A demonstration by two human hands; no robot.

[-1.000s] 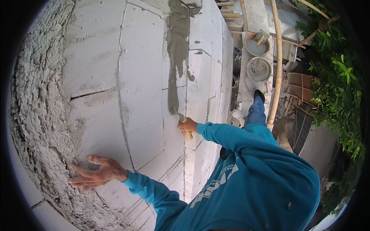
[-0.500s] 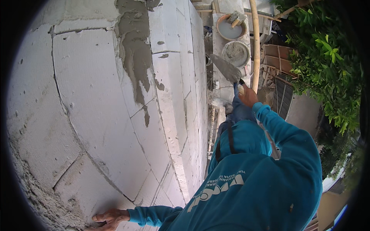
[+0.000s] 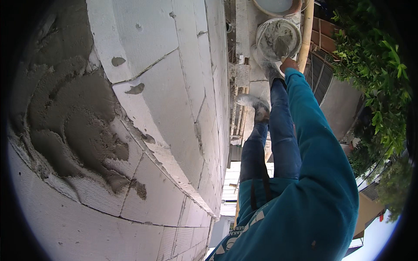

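Right fingers (image 3: 287,64) closed round a dull grey trowel (image 3: 281,47) — left fingers, I can't tell.

An outdoor building site: a bare block wall (image 3: 161,95) smeared with mortar (image 3: 78,122), a bucket (image 3: 263,48), bamboo pole (image 3: 306,30) (greenery (image 3: 374,74) alongside).

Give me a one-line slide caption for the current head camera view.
Right hand holding a trowel in a bucket, grey mortar smeared on the pale block wall alongside.

Wide fisheye head cam looked down, v. close to white block wall (image 3: 170,100) on L, past teal long-sleeved sweatshirt (image 3: 300,209) to round grey bucket (image 3: 260,38) farther below.
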